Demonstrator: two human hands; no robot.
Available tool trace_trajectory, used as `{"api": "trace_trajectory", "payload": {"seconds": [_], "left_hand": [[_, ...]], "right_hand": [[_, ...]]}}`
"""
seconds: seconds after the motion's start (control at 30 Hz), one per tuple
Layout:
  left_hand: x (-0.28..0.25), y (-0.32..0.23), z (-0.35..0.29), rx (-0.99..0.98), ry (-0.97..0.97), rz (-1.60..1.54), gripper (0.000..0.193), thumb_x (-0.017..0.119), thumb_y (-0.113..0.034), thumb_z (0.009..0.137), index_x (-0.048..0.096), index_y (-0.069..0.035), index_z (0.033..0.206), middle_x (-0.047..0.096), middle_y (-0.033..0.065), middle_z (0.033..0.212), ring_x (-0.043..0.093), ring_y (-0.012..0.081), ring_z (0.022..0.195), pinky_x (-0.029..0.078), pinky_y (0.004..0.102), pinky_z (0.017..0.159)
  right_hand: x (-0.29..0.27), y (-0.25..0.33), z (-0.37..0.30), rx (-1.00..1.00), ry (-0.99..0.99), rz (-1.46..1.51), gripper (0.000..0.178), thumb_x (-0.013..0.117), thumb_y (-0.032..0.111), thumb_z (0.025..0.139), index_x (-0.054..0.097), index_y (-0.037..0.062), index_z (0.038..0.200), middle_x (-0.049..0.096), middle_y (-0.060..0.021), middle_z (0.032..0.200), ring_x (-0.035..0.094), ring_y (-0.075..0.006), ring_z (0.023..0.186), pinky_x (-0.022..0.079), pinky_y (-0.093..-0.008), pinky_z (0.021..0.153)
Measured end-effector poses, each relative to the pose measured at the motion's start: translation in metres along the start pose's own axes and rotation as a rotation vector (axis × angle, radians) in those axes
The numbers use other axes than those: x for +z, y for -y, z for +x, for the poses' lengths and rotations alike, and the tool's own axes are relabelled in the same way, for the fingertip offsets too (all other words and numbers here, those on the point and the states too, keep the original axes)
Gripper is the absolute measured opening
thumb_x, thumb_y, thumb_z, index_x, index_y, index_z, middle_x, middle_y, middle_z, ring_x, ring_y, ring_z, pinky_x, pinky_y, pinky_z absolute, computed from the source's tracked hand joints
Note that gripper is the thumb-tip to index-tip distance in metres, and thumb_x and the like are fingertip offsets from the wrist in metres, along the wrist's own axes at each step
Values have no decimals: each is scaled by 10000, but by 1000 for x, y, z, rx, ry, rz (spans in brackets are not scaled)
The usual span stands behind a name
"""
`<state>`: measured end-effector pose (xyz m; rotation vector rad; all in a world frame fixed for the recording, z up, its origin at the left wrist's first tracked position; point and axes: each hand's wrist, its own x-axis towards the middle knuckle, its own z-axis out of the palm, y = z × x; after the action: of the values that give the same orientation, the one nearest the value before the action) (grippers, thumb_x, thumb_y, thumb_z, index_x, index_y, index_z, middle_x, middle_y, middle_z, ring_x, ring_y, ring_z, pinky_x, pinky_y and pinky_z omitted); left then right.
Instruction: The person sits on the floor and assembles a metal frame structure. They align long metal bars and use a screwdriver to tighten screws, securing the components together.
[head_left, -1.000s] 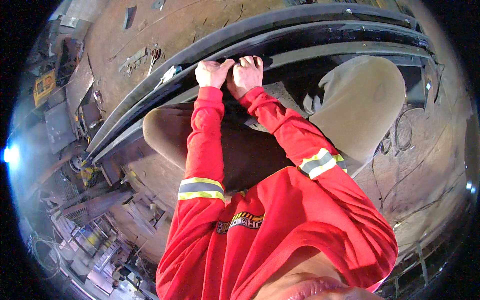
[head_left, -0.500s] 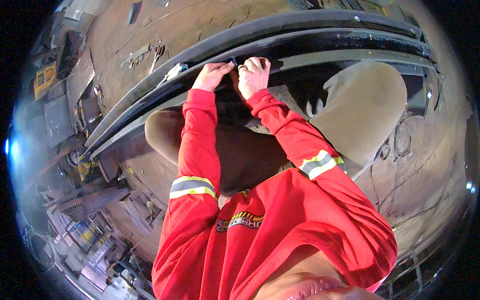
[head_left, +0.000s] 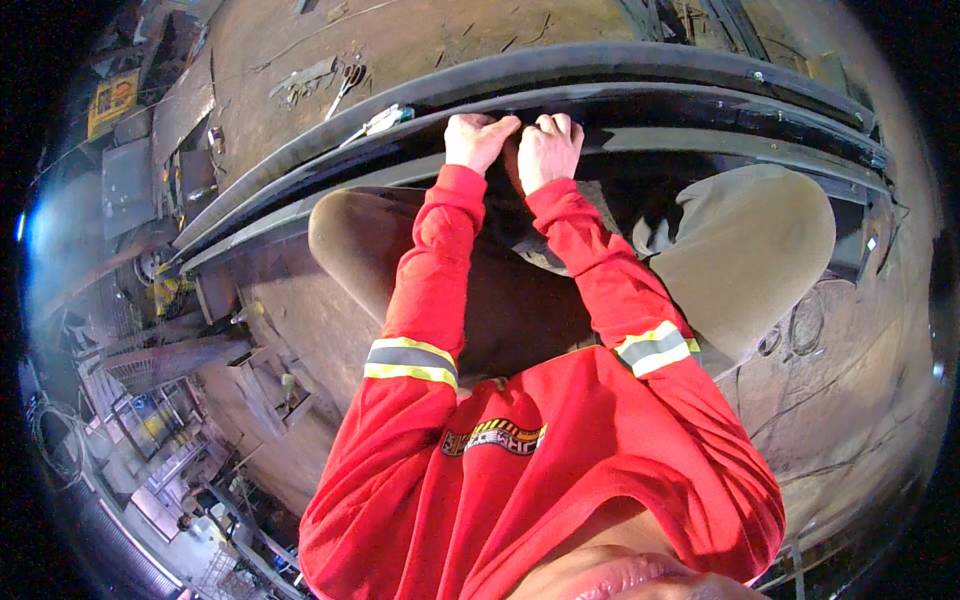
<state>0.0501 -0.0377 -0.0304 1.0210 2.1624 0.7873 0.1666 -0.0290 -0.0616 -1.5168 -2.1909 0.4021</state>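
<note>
My left hand (head_left: 478, 140) is at the long dark metal beam (head_left: 680, 105) that lies across in front of my knees. Its fingers are curled and its thumb points toward the other hand. Close beside it, my right hand (head_left: 548, 150) is bent over the same beam with its fingers closed. What the fingertips grip, if anything, is hidden. Left of my hands, a slim tool with a pale and teal handle (head_left: 388, 118) rests on the beam. Past the beam, red-handled scissors (head_left: 352, 76) lie on the floor.
Small metal pieces (head_left: 303, 78) lie on the brown floor (head_left: 430, 40) near the scissors. Farther left are a yellow frame (head_left: 113, 100) and grey panels (head_left: 128, 178). Coiled cable (head_left: 806, 325) is at the right. Another person (head_left: 205, 515) is far off at the lower left.
The view has shifted, so the beam and both hands sit farther right in it. A small dark thing seen between my fingers before is now hidden. My hands remain close together at the beam.
</note>
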Motion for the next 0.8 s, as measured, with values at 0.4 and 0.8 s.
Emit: {"api": "trace_trajectory", "payload": {"seconds": [0.4,0.8], "left_hand": [[6,-13,-11,-17,-174,116,367,777,-332,612,661,15,600,615,128,547,588,175,509,479,321,542],[-132,-1,97,-46,-15,1046,552,689,-637,638,746,-122,830,693,154,933,661,304,924,511,387,826]], "right_hand": [[3,-2,2,-32,-44,124,126,581,165,705,660,85,646,668,-64,794,587,-227,899,402,-405,888],[-15,-1,15,49,122,161,446,685,483,742,653,47,658,631,-161,728,612,-343,776,461,-445,705]]}}
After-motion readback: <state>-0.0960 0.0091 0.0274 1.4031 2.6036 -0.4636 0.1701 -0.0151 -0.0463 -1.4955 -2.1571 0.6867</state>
